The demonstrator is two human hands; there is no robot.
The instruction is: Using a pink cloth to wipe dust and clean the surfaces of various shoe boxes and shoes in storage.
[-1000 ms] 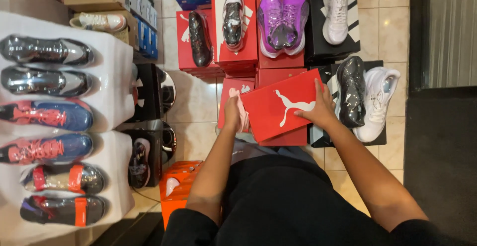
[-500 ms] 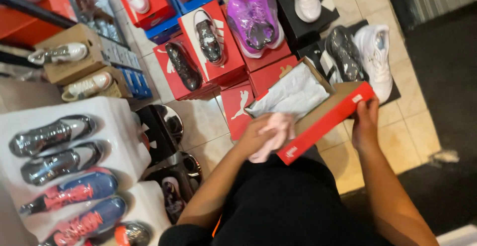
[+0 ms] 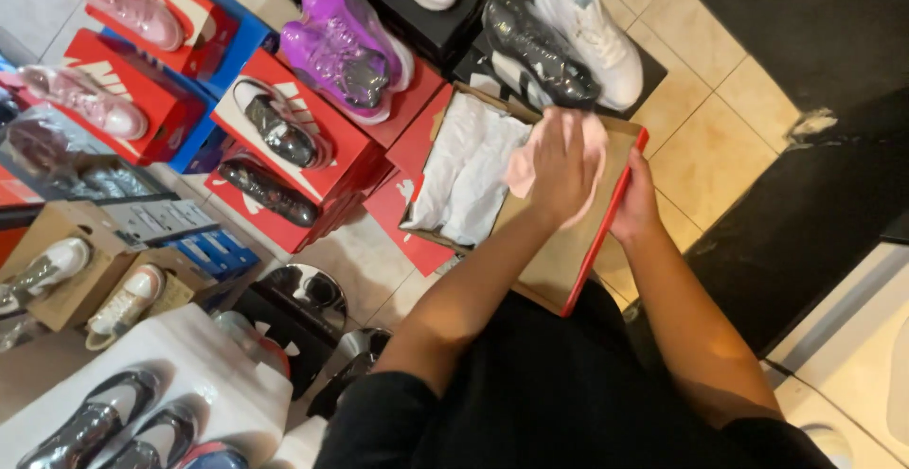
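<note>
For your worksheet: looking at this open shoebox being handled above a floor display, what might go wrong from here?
1. The open red shoebox is propped only by the right hand at its edge, so it might tip.
2. The left hand presses a pink cloth inside; loose white tissue paper may spill.
3. A falling box might hit the wrapped purple shoes below.

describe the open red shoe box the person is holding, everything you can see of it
The open shoe box is red cardboard outside, plain brown inside. It is tilted, held above red boxes stacked on the tiled floor. White tissue paper lies crumpled in its far half. The right hand grips its red rim; the left hand presses a pink cloth inside.
</note>
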